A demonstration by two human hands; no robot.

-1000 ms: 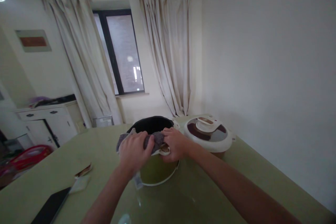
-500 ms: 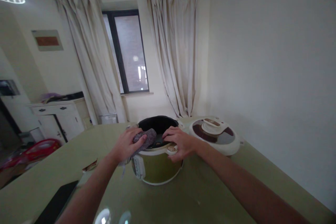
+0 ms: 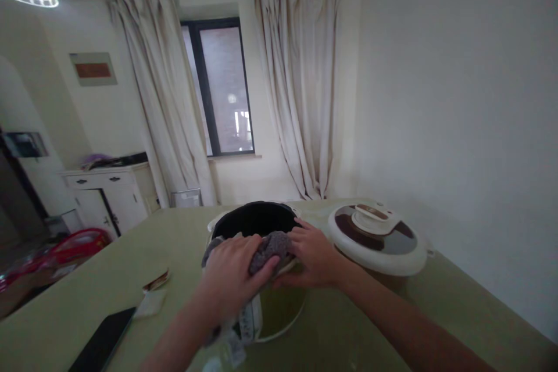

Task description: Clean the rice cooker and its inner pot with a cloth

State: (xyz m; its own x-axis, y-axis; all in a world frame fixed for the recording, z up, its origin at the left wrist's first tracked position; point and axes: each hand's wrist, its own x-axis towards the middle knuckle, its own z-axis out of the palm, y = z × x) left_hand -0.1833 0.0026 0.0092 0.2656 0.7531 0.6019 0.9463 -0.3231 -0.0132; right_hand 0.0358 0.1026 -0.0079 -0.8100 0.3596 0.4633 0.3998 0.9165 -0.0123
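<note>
A green and white pot (image 3: 281, 309) with a dark inside, shaped like an electric cooker's body, stands on the table before me and leans slightly toward me. My left hand (image 3: 233, 270) is closed around a grey cloth (image 3: 271, 249) at the near left part of the rim. At the near right rim, my right hand (image 3: 311, 251) grips the pot, its fingers over the edge and close to the cloth. Both hands hide much of the front rim. To the right lies the cooker's white and brown lid (image 3: 375, 232), apart from the pot.
A black phone-like slab (image 3: 104, 337) lies at the table's left, near a small torn packet (image 3: 156, 282). The green table (image 3: 187, 244) meets a white wall on the right. A white cabinet (image 3: 108, 192) and a red basket-like thing (image 3: 82, 242) stand beyond the left edge.
The left hand has moved right with the cloth along the front rim, close to the right hand. The pot appears nearer and more tilted. The camera view has shifted a little left.
</note>
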